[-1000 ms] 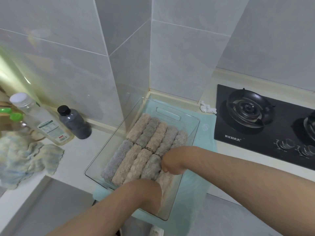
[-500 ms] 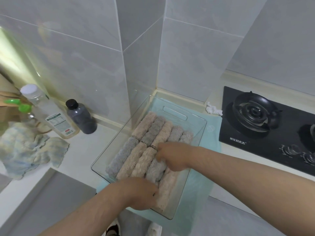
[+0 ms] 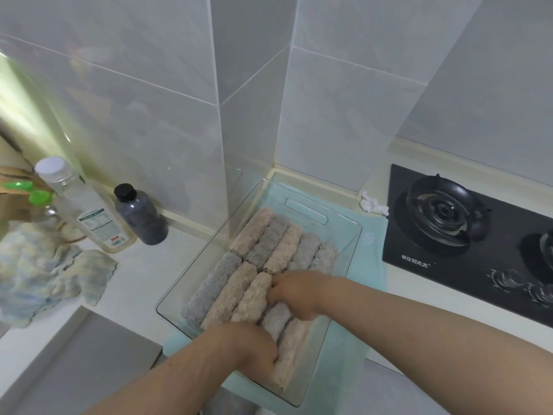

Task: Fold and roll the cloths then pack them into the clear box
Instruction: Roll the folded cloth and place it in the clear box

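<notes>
Right hand [image 3: 294, 295] has reached left inside the clear box [image 3: 350, 250].
Beige roll [image 3: 294, 345], lower centre, runs lengthwise just right of the left hand [image 3: 254, 348]; both hands' fingers bent, grip hidden.

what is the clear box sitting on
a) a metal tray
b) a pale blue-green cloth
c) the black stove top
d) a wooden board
b: a pale blue-green cloth is spread flat under the clear box and shows past its right and near edges, with the stove off to the right of both.
</notes>
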Available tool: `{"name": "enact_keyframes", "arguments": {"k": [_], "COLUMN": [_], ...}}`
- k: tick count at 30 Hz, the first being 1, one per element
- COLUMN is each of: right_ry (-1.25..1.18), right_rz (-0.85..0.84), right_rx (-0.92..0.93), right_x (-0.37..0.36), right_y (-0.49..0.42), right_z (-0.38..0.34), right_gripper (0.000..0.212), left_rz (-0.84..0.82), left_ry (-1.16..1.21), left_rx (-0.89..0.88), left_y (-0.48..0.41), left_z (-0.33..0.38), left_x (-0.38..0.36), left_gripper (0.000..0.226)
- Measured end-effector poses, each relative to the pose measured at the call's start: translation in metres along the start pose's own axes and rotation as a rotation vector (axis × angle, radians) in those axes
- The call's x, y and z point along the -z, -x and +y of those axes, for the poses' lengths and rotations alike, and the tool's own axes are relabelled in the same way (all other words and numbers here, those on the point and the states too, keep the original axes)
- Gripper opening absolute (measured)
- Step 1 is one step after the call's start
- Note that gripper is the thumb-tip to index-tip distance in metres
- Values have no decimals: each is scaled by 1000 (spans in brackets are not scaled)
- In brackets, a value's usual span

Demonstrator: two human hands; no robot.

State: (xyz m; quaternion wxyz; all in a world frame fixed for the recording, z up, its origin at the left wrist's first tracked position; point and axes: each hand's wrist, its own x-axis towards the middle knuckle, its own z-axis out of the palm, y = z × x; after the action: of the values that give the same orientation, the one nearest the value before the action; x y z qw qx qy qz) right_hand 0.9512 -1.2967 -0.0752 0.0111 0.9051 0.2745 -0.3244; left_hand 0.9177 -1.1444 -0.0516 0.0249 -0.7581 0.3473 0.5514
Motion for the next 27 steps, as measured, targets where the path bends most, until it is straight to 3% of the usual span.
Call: {"name": "enact_keyframes", "arguments": {"k": [3, 8, 12, 17, 20, 24, 27], "right_ry": [-150, -25, 28, 30, 117, 216, 271], "right_rz": [106, 45, 62, 92, 101, -89, -246], "right_rx": [-114, -308, -314, -354, -268, -128, -165], "right_x": [15, 36, 32, 34, 33, 28, 24], "right_y": [10, 20, 2, -3, -1, -1, -4], "right_z": [30, 61, 59, 59, 55, 49, 51], "right_gripper": [52, 37, 40, 45, 38, 18, 18], "left_rz": [88, 278, 309, 265, 295, 325, 262], "left_ry": [76, 241, 285, 355, 349, 263, 218], "left_rx": [-38, 17, 9, -9, 8, 65, 107], "left_y": [-3, -7, -11, -14, -15, -16, -12], "left_z": [-8, -1, 4, -1, -2, 2, 0], "left_x": [-3, -8, -7, -3, -4, -5, -1], "left_gripper": [32, 22, 43, 40, 49, 49, 48]}}
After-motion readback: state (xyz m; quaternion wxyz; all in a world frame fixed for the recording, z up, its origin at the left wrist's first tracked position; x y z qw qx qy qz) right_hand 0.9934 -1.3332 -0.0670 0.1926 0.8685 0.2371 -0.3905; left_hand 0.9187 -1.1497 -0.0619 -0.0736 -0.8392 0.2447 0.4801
